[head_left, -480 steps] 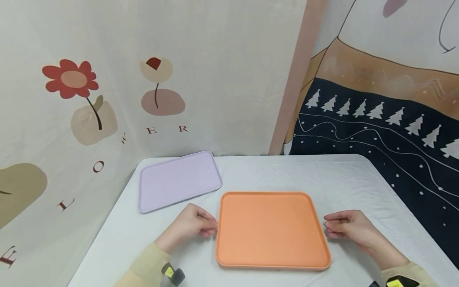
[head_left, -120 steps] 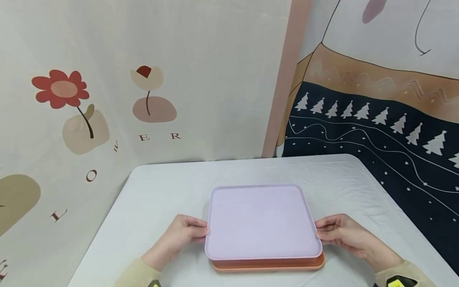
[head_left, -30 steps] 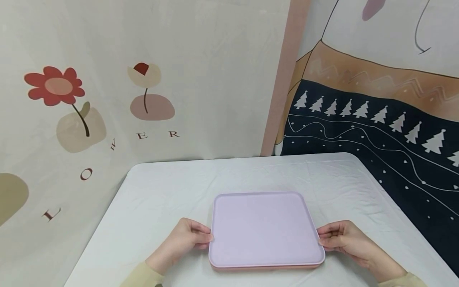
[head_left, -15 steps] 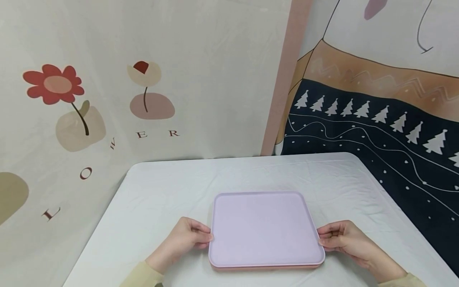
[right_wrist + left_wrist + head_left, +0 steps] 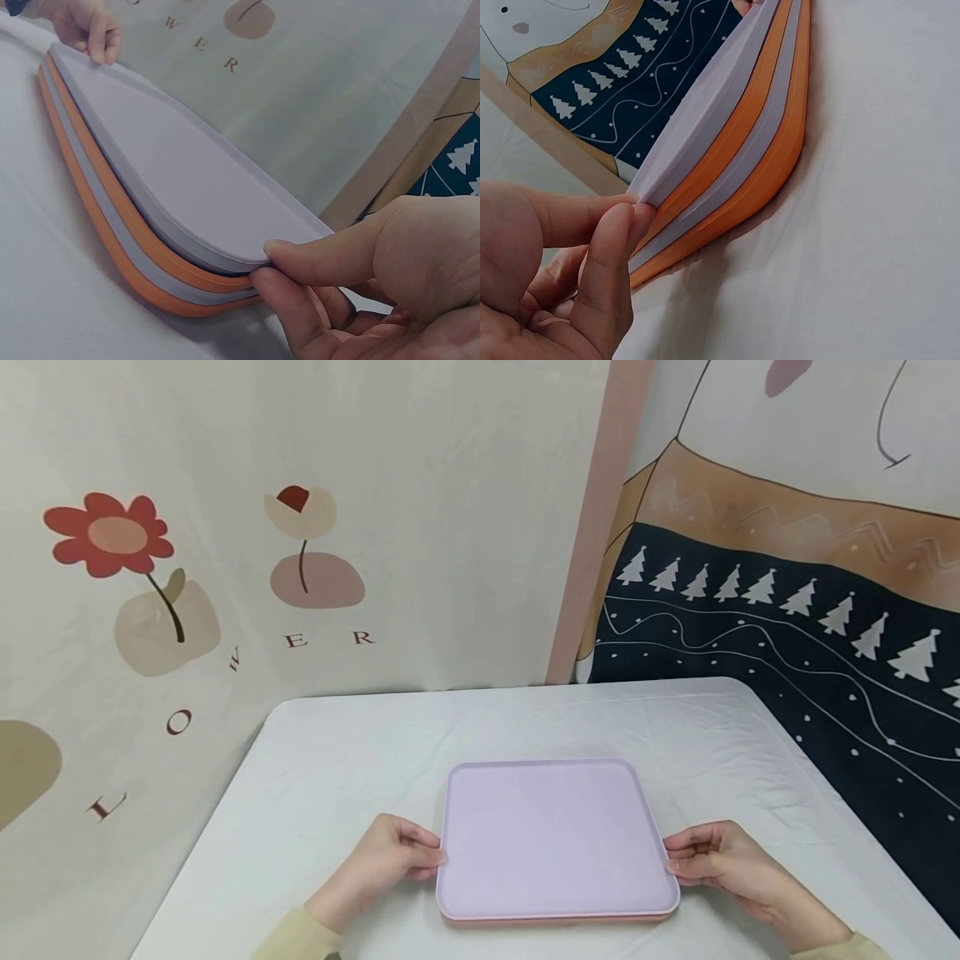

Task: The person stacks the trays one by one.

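A light purple tray [image 5: 555, 839] lies on top of a neat stack on the table. Both wrist views show the stack's layers alternating: below the top purple tray is an orange tray [image 5: 739, 124], then another purple one, with an orange tray [image 5: 124, 274] at the bottom. My left hand [image 5: 390, 853] pinches the top tray's left rim between thumb and fingers. On the opposite side, my right hand [image 5: 716, 864] pinches its right rim. In the right wrist view a thin dark gap shows under the top tray near my thumb.
The white-covered table [image 5: 360, 752] reaches back to a cloth wall [image 5: 465, 527] with printed flowers and letters. A dark printed cloth with white trees [image 5: 810, 668] hangs beyond the table's right edge.
Earlier the purple tray lay at the back left and an orange tray in front. Both hands then held the purple tray above the orange one and lowered it. The last second shows almost no movement.
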Demonstrator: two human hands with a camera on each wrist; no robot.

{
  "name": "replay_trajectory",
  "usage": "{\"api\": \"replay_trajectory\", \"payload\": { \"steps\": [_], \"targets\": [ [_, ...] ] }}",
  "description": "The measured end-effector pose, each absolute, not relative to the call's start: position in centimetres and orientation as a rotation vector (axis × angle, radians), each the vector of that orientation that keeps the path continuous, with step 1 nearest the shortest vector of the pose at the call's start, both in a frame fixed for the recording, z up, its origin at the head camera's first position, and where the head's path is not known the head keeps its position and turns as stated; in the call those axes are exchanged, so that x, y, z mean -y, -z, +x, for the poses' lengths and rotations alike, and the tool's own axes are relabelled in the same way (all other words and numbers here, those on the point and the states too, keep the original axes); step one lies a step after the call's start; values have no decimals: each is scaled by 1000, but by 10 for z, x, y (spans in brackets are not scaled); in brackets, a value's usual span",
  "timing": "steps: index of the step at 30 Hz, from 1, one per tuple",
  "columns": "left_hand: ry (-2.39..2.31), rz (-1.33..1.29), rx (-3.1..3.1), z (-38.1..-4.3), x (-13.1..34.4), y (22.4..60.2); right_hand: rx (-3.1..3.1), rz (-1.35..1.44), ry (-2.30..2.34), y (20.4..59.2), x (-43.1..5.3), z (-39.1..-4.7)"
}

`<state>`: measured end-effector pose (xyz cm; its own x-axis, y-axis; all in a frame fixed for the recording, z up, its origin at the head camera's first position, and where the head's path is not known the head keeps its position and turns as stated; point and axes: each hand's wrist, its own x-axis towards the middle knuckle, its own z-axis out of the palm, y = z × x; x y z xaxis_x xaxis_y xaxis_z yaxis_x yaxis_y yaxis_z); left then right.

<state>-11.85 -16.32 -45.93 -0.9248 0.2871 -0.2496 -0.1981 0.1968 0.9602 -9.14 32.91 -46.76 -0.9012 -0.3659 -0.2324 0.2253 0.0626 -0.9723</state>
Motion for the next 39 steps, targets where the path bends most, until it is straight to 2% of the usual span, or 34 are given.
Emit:
{"api": "replay_trajectory", "payload": {
  "steps": [39],
  "targets": [
    [-1736,102,-2286,-118,164,463,-2142,-113,1865,469,-321,-81]
  ]
}}
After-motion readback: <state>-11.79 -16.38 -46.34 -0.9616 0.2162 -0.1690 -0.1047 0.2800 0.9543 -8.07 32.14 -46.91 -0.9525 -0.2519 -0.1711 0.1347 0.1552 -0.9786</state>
